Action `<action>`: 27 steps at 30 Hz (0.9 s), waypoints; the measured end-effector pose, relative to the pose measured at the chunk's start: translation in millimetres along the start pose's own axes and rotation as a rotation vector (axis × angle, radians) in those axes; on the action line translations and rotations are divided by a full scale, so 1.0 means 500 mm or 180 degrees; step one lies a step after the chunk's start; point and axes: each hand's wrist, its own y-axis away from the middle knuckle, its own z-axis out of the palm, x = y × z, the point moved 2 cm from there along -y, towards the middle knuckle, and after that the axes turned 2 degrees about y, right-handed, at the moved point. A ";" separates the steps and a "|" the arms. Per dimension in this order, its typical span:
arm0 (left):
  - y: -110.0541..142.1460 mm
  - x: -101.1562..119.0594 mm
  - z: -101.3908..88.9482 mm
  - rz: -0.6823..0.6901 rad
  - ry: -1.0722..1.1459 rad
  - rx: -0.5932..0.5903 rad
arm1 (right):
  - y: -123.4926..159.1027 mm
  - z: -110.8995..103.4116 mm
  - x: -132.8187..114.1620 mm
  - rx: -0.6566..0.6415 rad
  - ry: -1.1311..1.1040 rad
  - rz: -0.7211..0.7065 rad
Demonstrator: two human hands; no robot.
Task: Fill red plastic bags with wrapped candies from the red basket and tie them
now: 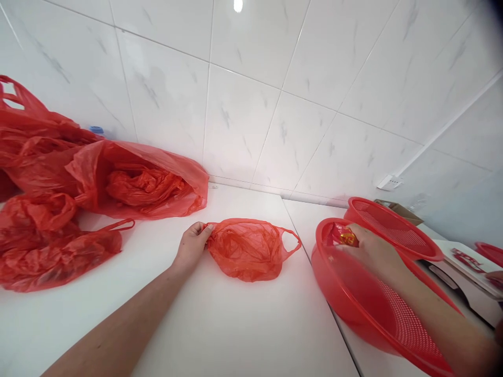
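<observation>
My left hand pinches the left edge of a small red plastic bag that lies on the white table, its handle loop pointing right. My right hand reaches into a large red mesh basket on the right and is closed on a small red and gold wrapped item. The basket tilts toward me.
A heap of big red plastic bags fills the left of the table against the tiled wall. A second red mesh basket sits behind the first. A scale with red packets and another red rim are at far right.
</observation>
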 end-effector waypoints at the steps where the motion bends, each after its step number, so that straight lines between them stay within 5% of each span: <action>1: 0.001 0.002 0.000 -0.0003 -0.0017 0.0003 | 0.000 -0.006 -0.022 -0.0087 0.0000 -0.0053; 5: 0.003 0.010 0.002 -0.0014 -0.0086 0.0026 | 0.010 0.000 -0.129 -0.0338 -0.0254 -0.0337; 9: 0.002 0.009 0.002 -0.0005 -0.0039 0.0018 | 0.015 0.048 -0.229 -0.0721 -0.0550 -0.0780; 16: -0.006 -0.006 -0.003 0.0083 0.0023 -0.0050 | 0.011 0.137 -0.319 -0.1253 -0.0530 -0.1275; 22: -0.012 -0.013 -0.005 0.0111 -0.0099 0.0001 | -0.006 0.095 -0.297 -0.0814 -0.0825 -0.1120; 27: -0.014 -0.018 -0.003 0.0169 -0.0029 -0.0027 | -0.028 0.041 -0.168 -0.0501 -0.0514 -0.0464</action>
